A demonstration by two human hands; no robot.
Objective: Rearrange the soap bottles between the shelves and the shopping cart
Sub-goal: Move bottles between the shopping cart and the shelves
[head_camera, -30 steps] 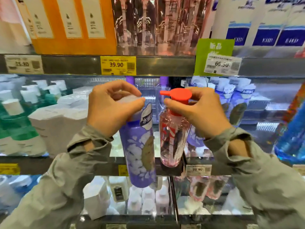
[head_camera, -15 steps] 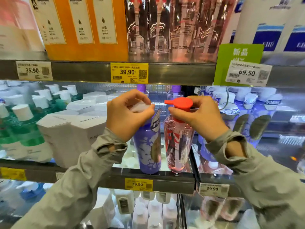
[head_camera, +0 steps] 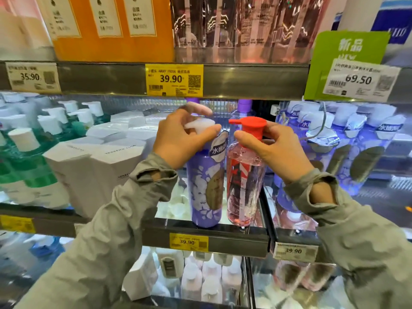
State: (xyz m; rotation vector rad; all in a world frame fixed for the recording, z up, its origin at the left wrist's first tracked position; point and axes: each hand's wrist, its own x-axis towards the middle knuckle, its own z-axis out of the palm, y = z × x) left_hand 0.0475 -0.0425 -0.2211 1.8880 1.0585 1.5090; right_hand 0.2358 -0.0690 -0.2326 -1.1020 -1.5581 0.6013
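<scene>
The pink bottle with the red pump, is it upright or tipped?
Upright: the pink bottle stands on its base on the shelf, pump on top.

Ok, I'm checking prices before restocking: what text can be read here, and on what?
"35.90": white price tag, upper shelf edge, left.
"39.90": large yellow price tag, upper shelf edge, middle.
"69.50": tilted white price tag, right.
"新品": green sign behind it.
"39.90": small yellow tag and small white tag, lower shelf edge.
"VERBENA": white carton; rest unclear.
Too blurred: labels of the purple flowered bottle and the clear pink red-pump bottle; all fine print.
</scene>
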